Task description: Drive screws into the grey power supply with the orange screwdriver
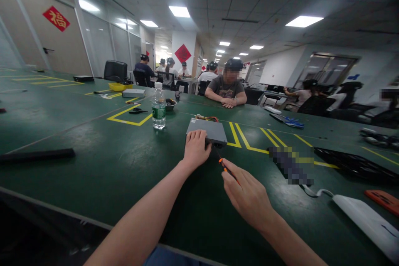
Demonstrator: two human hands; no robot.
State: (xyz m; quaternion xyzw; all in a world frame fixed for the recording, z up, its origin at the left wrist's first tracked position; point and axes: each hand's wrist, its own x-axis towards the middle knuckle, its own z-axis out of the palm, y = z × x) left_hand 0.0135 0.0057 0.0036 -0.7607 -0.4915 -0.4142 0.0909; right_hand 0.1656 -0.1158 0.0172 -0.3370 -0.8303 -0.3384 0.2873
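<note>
A grey metal computer power supply [212, 131] lies on the green table, with coloured cables [207, 117] coming out of its far side. My left hand [196, 148] grips its near left part, fingers over the top and thumb at the front face. In my right hand [245, 187] is a screwdriver [229, 170] with an orange and black handle. Its shaft points up and left at the front face of the power supply; I cannot tell whether the tip touches a screw. A clear water bottle [158, 108] stands upright to the left of the power supply.
Across the table sits a person [227, 85] with folded hands. On the right lie a pixelated dark object [289, 165], a white power bank-like slab [368, 224], an orange case [383, 201], a black panel [355, 165] and blue-and-grey gloves [288, 120]. A black bar [37, 155] lies left.
</note>
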